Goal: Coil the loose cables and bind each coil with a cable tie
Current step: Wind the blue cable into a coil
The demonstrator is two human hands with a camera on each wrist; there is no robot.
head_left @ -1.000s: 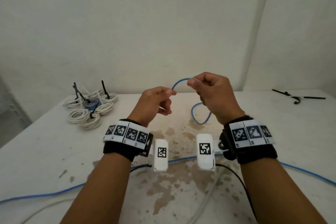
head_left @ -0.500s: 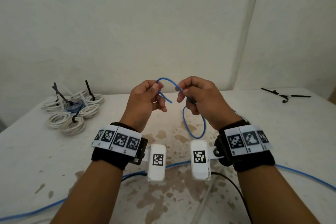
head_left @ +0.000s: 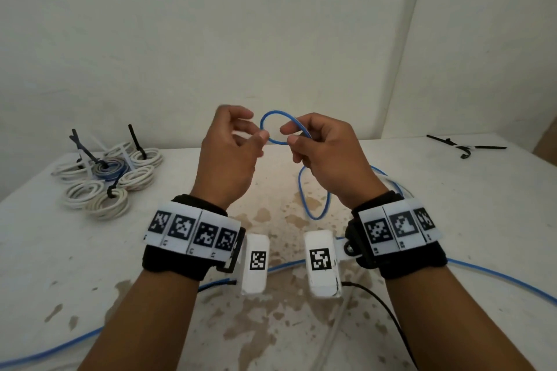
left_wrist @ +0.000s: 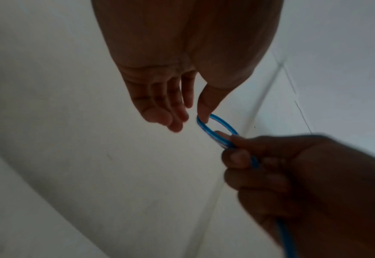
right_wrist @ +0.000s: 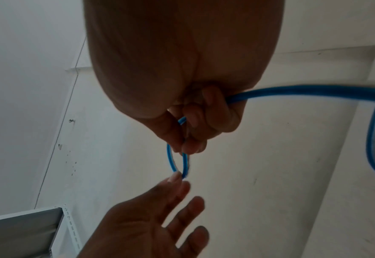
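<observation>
Hands raised over the white table (head_left: 452, 220), both at centre frame in the head view. Right hand (head_left: 328, 159) pinches the blue cable (head_left: 272, 126) between thumb and forefinger, remaining fingers curled around it; the right wrist view shows the cable running out of the fist toward 3 o'clock. A small loop of the cable stands between the two hands, above the table.

Left hand (head_left: 229, 156) with fingers spread and relaxed, gripping nothing; in the left wrist view its thumb tip touches the near side of the loop, the other fingers apart from it.

Below the right hand the blue cable hangs in a longer loop down to the table, then trails across the surface toward 8 o'clock and 4 o'clock.

Bound coils (head_left: 108, 178), mostly white with one blue, sit clustered at 9 o'clock on the table, black ties sticking up from them. Loose cable ties (head_left: 465, 147), black, lie at 2 o'clock near the far edge. Brown stains mark the tabletop under the wrists.
</observation>
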